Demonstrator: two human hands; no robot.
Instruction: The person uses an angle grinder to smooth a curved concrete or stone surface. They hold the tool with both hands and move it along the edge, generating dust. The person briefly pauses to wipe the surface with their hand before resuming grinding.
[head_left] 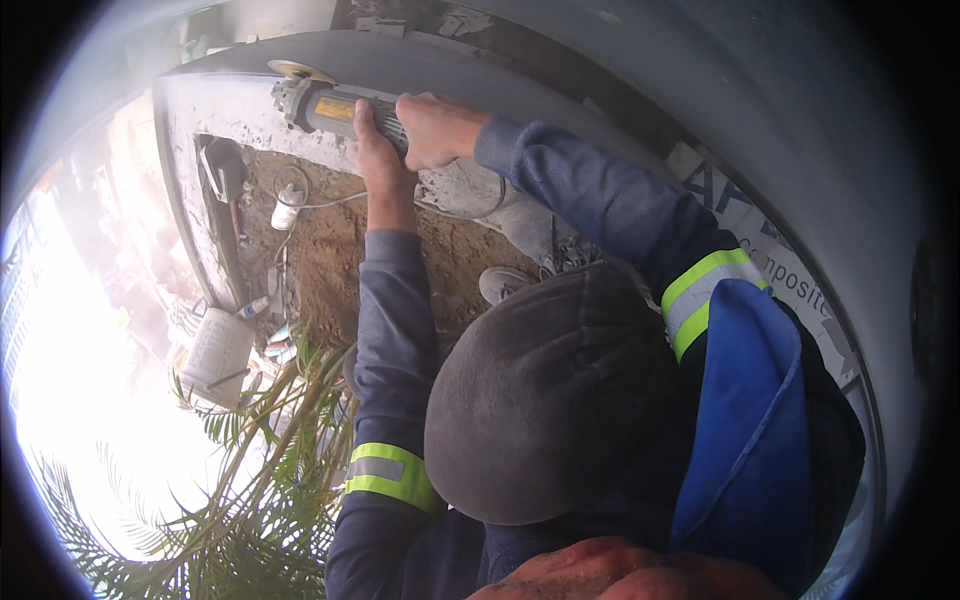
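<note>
My left hand (380, 160) and my right hand (435, 130) are closed round a grey power grinder (335, 110) with a yellow label. Its pale yellowish disc (300, 70) is at the top edge of a white, speckled ledge (190, 95); whether it touches, I cannot tell. A grey cord (330, 198) runs below the tool across dirt (330, 260). A dark grey cloth cap (550, 390) fills the lower middle, between my sleeved arms.
Left are a small white container (287, 208), a recess with tools (220, 170), a white bucket (215, 355) and palm fronds (240, 500). Grey shoes (505, 285) stand on the dirt. A grey curved surface (750, 90) and a printed board (790, 270) lie along the right.
</note>
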